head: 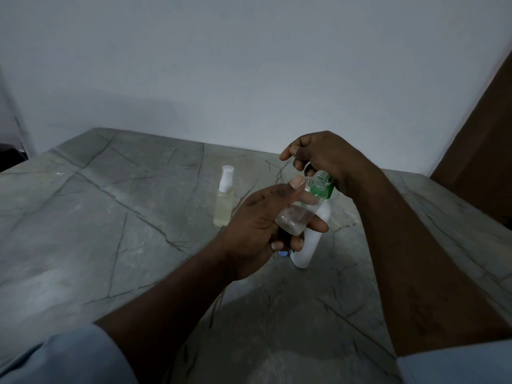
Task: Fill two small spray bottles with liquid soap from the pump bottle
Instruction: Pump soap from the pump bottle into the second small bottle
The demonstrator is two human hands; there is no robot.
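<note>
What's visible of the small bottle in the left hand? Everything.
The small bottle is clear, plastic-looking, cylindrical, with a bare threaded neck, no sprayer on. It looks nearly empty; any liquid is hard to tell. The left hand grips it off the table, thumb along its upper side, fingers under its base. It tilts, mouth up and right, beside the green pump head of the white pump bottle behind it.

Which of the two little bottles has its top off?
The tilted bottle in the left hand, threaded neck bare; the standing bottle wears a white sprayer.
</note>
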